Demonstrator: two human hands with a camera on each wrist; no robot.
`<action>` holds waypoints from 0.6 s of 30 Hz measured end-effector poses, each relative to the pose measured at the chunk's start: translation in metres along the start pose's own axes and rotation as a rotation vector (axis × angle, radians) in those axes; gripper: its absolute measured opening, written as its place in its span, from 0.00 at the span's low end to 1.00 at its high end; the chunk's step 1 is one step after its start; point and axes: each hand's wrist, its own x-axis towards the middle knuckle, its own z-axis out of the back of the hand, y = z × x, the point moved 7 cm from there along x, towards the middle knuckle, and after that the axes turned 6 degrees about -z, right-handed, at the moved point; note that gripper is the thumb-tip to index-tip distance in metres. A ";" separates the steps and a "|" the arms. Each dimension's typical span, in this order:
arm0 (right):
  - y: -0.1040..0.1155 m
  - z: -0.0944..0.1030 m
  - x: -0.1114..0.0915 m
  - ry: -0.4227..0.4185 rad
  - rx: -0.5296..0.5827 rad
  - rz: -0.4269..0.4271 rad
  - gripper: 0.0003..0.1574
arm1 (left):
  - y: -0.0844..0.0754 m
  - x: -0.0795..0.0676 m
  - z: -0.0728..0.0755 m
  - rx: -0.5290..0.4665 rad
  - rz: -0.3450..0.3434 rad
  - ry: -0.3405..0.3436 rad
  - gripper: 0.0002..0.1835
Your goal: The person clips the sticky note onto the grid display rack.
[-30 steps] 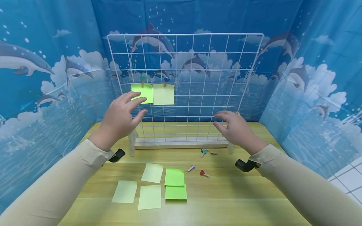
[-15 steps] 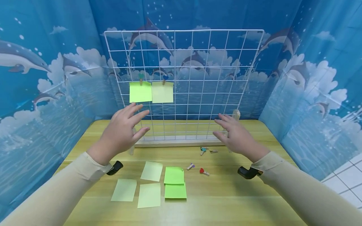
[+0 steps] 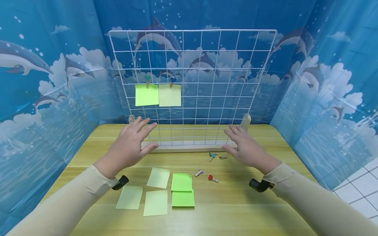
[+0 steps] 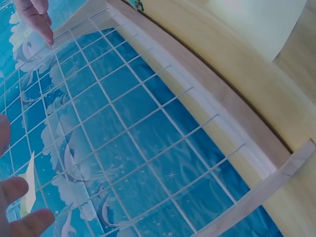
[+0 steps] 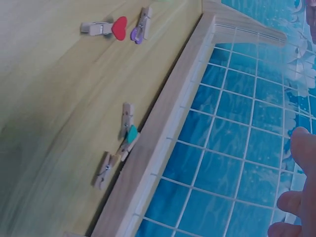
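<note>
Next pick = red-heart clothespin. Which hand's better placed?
Right, most likely. The right hand looks empty and is closer to the red-heart clothespin in the head view. The left hand, also empty, sits farther off, nearer the loose pale notes.

Long cream sleeves [image 3: 68, 200] — black curved wrist devices [image 3: 259, 185].

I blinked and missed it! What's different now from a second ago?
The left hand came down from in front of the hung green note to below it. The right hand sank a little too. Neither took or let go of anything. The hung green note, the hung pale note, loose notes and loose clips stayed put.
</note>
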 end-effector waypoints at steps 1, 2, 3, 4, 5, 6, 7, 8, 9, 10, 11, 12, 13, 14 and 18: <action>-0.001 -0.001 -0.001 0.003 0.002 -0.003 0.46 | 0.001 -0.001 -0.002 -0.005 0.008 0.008 0.39; -0.001 -0.002 -0.001 0.004 0.005 -0.003 0.46 | 0.002 -0.001 -0.004 -0.008 0.014 0.015 0.40; -0.002 -0.003 -0.002 0.006 0.006 -0.004 0.46 | 0.002 -0.002 -0.005 -0.009 0.019 0.022 0.40; -0.003 -0.003 -0.002 0.007 0.005 -0.006 0.46 | 0.003 -0.002 -0.006 -0.011 0.023 0.029 0.40; -0.004 -0.004 -0.002 0.006 0.005 -0.006 0.46 | 0.003 -0.003 -0.008 -0.013 0.028 0.036 0.40; -0.004 -0.005 -0.003 0.007 0.005 -0.006 0.46 | 0.004 -0.003 -0.009 -0.015 0.034 0.043 0.40; -0.004 -0.006 -0.003 0.007 0.002 -0.005 0.46 | 0.004 -0.004 -0.010 -0.014 0.038 0.049 0.40; -0.004 -0.006 -0.004 0.006 0.001 -0.002 0.46 | 0.004 -0.004 -0.012 -0.015 0.040 0.053 0.40; -0.004 -0.008 -0.004 0.006 0.000 -0.001 0.46 | 0.004 -0.004 -0.013 -0.019 0.042 0.057 0.40; -0.004 -0.008 -0.005 0.004 -0.004 0.003 0.46 | 0.004 -0.005 -0.014 -0.023 0.045 0.062 0.40; -0.004 -0.009 -0.005 0.001 -0.004 0.005 0.46 | 0.004 -0.005 -0.016 -0.026 0.046 0.068 0.40; -0.004 -0.009 -0.006 0.000 -0.007 0.009 0.46 | 0.004 -0.005 -0.017 -0.029 0.046 0.074 0.41; -0.004 -0.010 -0.006 -0.003 -0.008 0.011 0.46 | 0.004 -0.006 -0.018 -0.031 0.046 0.077 0.41; -0.004 -0.010 -0.007 -0.003 -0.008 0.012 0.46 | 0.003 -0.006 -0.019 -0.039 0.048 0.081 0.41; -0.003 -0.012 -0.008 -0.002 -0.012 0.011 0.47 | 0.003 -0.007 -0.024 -0.043 0.057 0.099 0.42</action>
